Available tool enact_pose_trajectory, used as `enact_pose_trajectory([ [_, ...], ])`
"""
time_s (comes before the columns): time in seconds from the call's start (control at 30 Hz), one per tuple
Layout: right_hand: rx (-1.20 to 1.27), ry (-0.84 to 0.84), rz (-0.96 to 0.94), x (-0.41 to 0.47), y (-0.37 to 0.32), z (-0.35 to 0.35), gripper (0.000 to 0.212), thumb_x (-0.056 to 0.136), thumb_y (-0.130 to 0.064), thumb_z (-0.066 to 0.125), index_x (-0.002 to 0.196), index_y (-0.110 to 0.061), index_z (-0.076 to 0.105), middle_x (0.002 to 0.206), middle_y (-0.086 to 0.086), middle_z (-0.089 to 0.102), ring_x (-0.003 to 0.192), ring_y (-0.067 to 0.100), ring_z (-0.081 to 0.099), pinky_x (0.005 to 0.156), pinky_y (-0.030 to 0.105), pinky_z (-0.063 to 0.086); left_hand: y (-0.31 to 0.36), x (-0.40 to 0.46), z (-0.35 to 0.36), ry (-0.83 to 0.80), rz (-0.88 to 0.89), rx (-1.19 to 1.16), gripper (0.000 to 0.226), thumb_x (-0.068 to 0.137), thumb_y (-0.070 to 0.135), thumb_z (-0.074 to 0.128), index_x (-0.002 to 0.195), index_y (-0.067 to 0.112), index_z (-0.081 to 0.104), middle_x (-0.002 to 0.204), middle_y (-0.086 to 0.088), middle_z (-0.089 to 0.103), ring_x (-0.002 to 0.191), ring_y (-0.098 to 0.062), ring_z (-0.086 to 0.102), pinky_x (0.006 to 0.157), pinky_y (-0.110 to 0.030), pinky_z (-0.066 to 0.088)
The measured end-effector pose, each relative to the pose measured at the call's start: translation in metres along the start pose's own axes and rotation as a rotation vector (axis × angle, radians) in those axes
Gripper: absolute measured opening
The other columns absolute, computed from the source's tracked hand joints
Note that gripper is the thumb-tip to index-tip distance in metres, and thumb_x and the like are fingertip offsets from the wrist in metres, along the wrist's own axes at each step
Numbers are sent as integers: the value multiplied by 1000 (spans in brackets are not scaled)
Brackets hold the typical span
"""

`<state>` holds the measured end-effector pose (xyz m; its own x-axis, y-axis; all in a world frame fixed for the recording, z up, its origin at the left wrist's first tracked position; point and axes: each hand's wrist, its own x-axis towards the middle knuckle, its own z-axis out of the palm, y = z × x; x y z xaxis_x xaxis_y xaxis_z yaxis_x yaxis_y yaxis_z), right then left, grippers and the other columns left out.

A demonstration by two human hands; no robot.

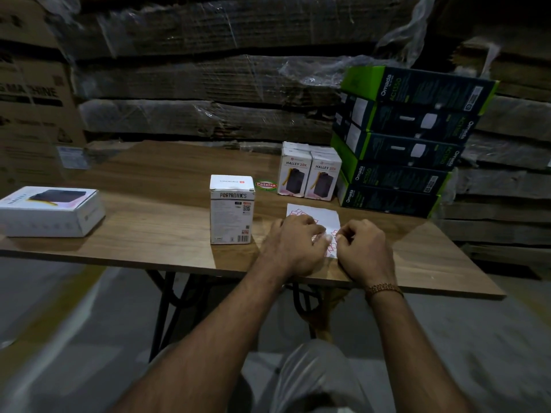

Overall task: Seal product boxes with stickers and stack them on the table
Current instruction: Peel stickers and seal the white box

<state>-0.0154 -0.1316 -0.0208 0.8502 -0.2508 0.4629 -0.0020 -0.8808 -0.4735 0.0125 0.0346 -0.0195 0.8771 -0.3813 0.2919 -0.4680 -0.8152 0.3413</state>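
A white sticker sheet (316, 214) with red stickers lies on the wooden table (155, 228) near its front edge. My left hand (293, 245) rests on the sheet with its fingertips pressing down. My right hand (365, 248) has curled fingers that pinch at a sticker on the sheet's right side. A white Portronics box (232, 214) stands upright just left of my hands. Two white Halley 20K boxes (308, 178) stand side by side behind the sheet, with more white boxes behind them.
A flat white box (50, 211) lies at the table's left end. Several dark green Omada boxes (399, 162) are stacked at the back right. A round red-and-green label (266, 184) lies on the table. Wrapped cardboard piles stand behind.
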Motion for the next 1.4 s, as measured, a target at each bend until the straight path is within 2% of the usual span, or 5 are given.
enact_pose_trajectory([
  [0.2,5,-41,15,4,6,3,10,101,-27,63,100,-22,72,103,1,62,93,24,58,76,35,44,-1,-1,4,-48,49,148,62,99,68,35,154,45,51,162,3,44,150,-22,34,119,-49,31],
  [0.43,103,-53,48,5,9,1,9,101,-26,63,94,-27,67,101,-3,61,91,21,57,76,33,40,1,-1,1,-64,36,136,68,94,68,33,155,45,51,163,3,42,152,-22,32,121,-49,30],
  [0.7,176,-38,45,4,9,1,13,102,-24,64,91,-29,65,100,-4,59,92,21,58,77,35,44,3,-1,-1,-75,40,137,57,103,62,44,157,43,48,164,2,41,153,-23,31,123,-50,29],
  [1.13,260,-13,20,5,12,2,15,104,-18,59,93,-26,64,100,-3,62,93,18,59,75,33,42,5,1,-3,-147,36,205,59,109,62,30,164,42,35,171,-4,29,159,-27,20,126,-53,22],
  [1.4,423,-11,60,6,16,0,16,105,-17,58,94,-26,65,99,-7,71,95,14,64,74,30,45,7,-3,-8,-97,18,117,52,113,50,33,163,38,40,167,-1,37,155,-24,26,124,-48,24],
])
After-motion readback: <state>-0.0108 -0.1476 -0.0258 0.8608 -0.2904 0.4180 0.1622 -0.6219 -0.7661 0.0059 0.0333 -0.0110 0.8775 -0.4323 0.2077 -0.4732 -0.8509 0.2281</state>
